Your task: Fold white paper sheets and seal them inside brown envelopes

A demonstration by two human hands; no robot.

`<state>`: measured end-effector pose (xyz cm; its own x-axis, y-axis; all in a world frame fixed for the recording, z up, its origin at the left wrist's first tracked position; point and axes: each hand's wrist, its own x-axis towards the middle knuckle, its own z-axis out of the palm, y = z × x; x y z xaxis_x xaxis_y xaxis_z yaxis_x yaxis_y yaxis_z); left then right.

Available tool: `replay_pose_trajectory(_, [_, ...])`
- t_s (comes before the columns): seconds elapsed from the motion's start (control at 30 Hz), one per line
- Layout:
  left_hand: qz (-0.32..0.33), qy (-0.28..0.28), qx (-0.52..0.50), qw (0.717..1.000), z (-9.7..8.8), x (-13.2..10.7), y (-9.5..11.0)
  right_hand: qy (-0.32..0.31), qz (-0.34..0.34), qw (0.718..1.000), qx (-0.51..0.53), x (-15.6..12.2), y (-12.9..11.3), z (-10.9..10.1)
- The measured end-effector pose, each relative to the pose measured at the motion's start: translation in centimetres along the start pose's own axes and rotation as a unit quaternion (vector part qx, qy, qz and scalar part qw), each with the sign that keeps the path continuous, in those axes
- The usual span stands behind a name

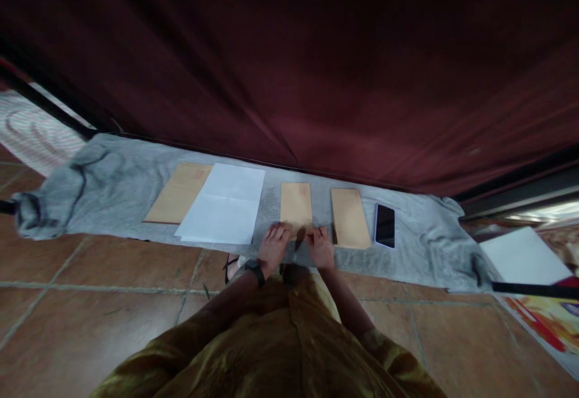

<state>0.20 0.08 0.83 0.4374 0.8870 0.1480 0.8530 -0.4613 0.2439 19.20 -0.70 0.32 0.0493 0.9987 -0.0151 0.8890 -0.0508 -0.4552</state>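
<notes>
A brown paper envelope [295,204] lies in front of me on the grey cloth, its near end between my hands. The fingers of my left hand [273,242], with a dark band on the wrist, are closed at its near left corner. My right hand [320,246] pinches at the near right corner. Just right of it lies another set of brown envelopes [351,218], apparently stacked. To the left, white paper sheets [222,204] partly overlap more brown envelopes [183,192]. My fingertips are partly hidden.
A phone [385,226] lies right of the envelopes on the grey cloth [416,241]. Dark red fabric [289,84] rises behind the narrow surface. At the far right are a white sheet [527,256] and a colourful printed package [549,322]. Tiled floor [136,313] shows below.
</notes>
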Motion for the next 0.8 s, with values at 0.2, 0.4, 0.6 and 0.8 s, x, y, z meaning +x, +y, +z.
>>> replay_pose_trajectory(0.2, [0.117,-0.037,0.0,0.992,1.7,-2.3,1.8,0.045,-0.016,0.999,0.019,-0.1,0.2,0.4])
replay_pose_trajectory(0.4, [0.093,-0.017,-0.024,0.995,2.9,-3.3,2.5,0.043,-0.098,0.993,0.044,-1.6,-0.5,0.7])
replay_pose_trajectory(0.6, [0.094,-0.019,-0.032,0.995,2.9,-3.5,2.0,-0.033,-0.212,0.976,0.041,-3.5,-0.5,1.1])
replay_pose_trajectory(0.8, [0.09,-0.027,-0.006,0.996,2.7,-4.0,0.8,-0.042,-0.206,0.978,-0.002,-3.7,0.3,0.8])
